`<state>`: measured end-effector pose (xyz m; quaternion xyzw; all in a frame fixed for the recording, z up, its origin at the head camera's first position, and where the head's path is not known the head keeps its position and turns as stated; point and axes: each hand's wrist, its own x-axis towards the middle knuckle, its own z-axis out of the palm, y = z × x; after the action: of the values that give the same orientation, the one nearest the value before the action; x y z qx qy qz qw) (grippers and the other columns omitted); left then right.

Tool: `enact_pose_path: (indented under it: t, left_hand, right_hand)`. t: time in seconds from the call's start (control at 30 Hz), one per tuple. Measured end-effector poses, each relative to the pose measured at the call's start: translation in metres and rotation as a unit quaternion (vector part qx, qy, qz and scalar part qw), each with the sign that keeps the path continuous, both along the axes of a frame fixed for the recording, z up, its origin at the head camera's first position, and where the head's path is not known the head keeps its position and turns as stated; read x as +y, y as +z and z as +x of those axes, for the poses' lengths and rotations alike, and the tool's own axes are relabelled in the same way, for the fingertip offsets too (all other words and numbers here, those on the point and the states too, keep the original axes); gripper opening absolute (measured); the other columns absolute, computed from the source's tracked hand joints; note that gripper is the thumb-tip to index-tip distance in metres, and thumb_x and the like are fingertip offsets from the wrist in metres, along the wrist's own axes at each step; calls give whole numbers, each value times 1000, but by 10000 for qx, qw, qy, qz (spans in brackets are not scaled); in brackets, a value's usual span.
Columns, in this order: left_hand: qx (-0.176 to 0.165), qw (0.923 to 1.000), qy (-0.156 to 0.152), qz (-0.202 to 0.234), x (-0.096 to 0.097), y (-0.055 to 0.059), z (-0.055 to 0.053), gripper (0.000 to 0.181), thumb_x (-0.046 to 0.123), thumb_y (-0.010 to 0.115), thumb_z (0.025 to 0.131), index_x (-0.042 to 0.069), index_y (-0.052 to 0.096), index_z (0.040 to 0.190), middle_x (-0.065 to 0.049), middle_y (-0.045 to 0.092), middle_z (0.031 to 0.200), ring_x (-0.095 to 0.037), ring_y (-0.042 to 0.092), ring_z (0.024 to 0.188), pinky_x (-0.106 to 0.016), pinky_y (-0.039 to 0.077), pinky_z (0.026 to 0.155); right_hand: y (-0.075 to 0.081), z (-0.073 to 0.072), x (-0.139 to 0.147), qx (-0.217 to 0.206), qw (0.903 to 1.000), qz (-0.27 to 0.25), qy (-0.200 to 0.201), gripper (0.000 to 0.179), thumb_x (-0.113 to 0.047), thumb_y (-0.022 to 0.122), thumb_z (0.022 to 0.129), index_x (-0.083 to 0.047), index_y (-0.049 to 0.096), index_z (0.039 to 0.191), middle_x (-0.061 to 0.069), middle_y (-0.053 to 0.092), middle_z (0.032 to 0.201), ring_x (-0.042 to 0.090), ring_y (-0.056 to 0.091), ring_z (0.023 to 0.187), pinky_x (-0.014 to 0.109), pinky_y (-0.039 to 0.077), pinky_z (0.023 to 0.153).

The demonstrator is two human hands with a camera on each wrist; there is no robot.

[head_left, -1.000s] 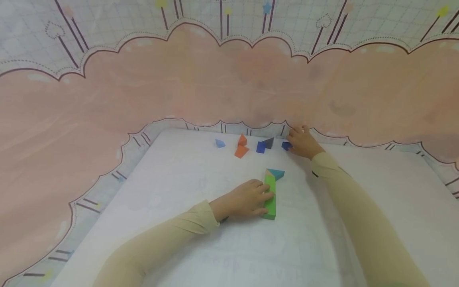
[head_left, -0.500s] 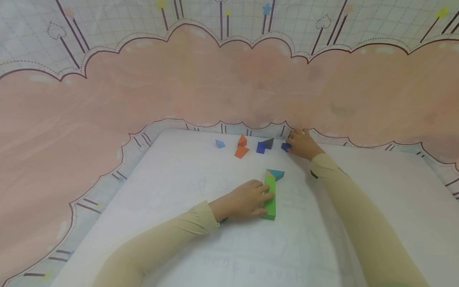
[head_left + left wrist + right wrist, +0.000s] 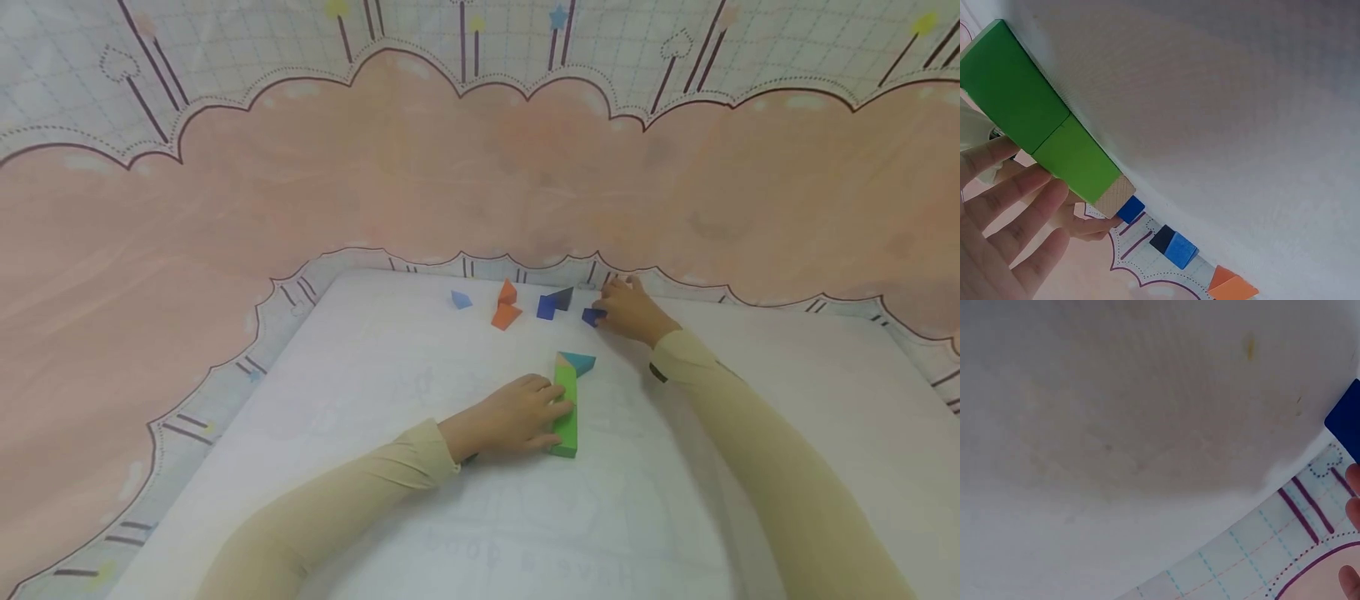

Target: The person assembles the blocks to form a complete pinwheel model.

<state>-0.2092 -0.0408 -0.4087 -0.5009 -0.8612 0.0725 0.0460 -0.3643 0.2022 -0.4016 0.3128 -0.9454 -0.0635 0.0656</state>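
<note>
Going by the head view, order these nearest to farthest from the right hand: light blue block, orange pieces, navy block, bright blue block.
1. Navy block: against the right hand.
2. Bright blue block: next leftward.
3. Orange pieces: farther left.
4. Light blue block: leftmost of these.

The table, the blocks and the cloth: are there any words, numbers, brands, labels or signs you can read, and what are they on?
None can be read for sure.
White tabletop: a row of faint letters near the head view's bottom edge, too blurred to read.
Green blocks, teal block, orange blocks, blue blocks: no writing on sides that show.
Patterned cloth: no words seen.
</note>
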Motion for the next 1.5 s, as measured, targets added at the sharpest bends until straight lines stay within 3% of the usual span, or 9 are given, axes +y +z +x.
enact_pose_path:
  t: [0.33, 0.7, 0.93, 1.17, 1.5]
  left_hand:
    - [68, 10000, -23, 20, 0, 0, 0, 47, 48, 46, 94, 18, 49, 131, -2, 53, 129, -18, 50, 119, -32, 37, 108]
    - [-51, 10000, 29, 33, 0, 0, 0, 48, 47, 47, 94, 18, 49, 132, -3, 53, 131, -18, 50, 120, -33, 37, 109]
    - [-33, 10000, -16, 37, 0, 3, 1, 47, 47, 47, 95, 18, 49, 131, -2, 53, 128, -18, 51, 118, -32, 38, 108]
    - [29, 10000, -33, 40, 0, 3, 1, 46, 48, 47, 94, 18, 50, 129, -1, 54, 125, -17, 51, 115, -32, 38, 107]
    - [6, 10000, 6, 7, 0, 1, 1, 48, 48, 46, 94, 18, 49, 131, -2, 53, 129, -17, 50, 117, -32, 37, 108]
  right_hand:
    - [-1, 16, -8, -15, 9993, 14, 370, 28, -29, 71, 81, -11, 71, 103, 12, 65, 99, 31, 56, 104, 59, 34, 101]
    - [2, 32, -17, -28, 9935, -406, 1059, 20, -23, 75, 77, -11, 72, 93, 6, 68, 88, 26, 57, 97, 59, 36, 98]
    - [3, 35, -24, -331, 9907, -563, 1193, 18, -17, 73, 78, -11, 72, 95, 5, 70, 91, 25, 58, 97, 55, 37, 97]
    - [8, 38, -29, -320, 9872, -705, 1397, 17, -12, 74, 76, -10, 72, 93, 6, 70, 90, 25, 58, 95, 52, 38, 92]
    - [9, 40, -32, -669, 9865, -758, 1290, 19, -8, 71, 78, -12, 72, 98, 5, 71, 94, 26, 59, 99, 54, 38, 94]
